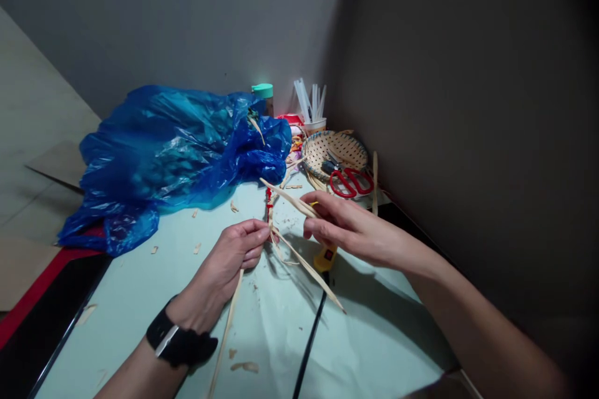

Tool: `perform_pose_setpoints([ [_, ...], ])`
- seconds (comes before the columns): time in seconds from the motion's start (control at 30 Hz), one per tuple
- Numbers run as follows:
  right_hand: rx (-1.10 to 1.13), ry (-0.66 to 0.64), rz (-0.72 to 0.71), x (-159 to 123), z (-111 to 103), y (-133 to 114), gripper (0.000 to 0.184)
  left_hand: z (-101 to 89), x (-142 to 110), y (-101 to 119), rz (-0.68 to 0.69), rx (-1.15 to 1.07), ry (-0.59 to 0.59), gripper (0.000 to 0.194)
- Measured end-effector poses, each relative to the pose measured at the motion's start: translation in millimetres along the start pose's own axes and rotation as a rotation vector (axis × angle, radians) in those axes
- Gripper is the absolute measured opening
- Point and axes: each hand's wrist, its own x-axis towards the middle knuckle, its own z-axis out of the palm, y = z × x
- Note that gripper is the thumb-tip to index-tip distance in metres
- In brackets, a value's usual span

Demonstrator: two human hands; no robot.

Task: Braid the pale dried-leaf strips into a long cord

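My left hand [246, 246], a black watch on its wrist, pinches pale flat plant-fibre strips [309, 268] where several meet. From that pinch a narrow piece with red parts [269, 198] points away from me, and one long strip [227, 336] trails down past the wrist. To the right, my right hand [334, 221] is closed on another pale strip [290, 197], whose free end points up and left. Partly covered by that hand, a yellow tool [324, 259] with a black cord [309, 340] lies on the table; its kind is unclear.
A blue plastic bag [187, 149] spreads over the back left. At the back stand a green-lidded jar [262, 96] and a cup of white sticks [314, 124]. Red-handled scissors [350, 182] lie by a woven basket [334, 149]. Fibre scraps [244, 366] dot the pale green tabletop [178, 280].
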Motion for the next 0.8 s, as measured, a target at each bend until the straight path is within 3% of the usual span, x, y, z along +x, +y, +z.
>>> perform_pose_setpoints([
  [0.13,-0.060,0.006,0.011,2,11,-10,0.037,-0.5,-1,1,0.015,-0.009,0.008,0.021],
  [0.3,0.102,-0.211,0.154,-16,20,-12,0.025,0.2,-3,2,0.015,0.008,-0.016,0.017],
  [0.37,0.061,-0.250,0.187,-22,21,-12,0.020,1.1,-3,2,0.007,0.018,-0.003,0.016],
  [0.53,-0.317,-0.103,0.127,-24,23,-14,0.012,1.4,-2,1,0.002,0.035,0.027,0.015],
  [0.8,-0.497,-0.096,-0.017,-27,29,-1,0.007,3.8,-3,2,0.007,0.065,0.031,0.014],
])
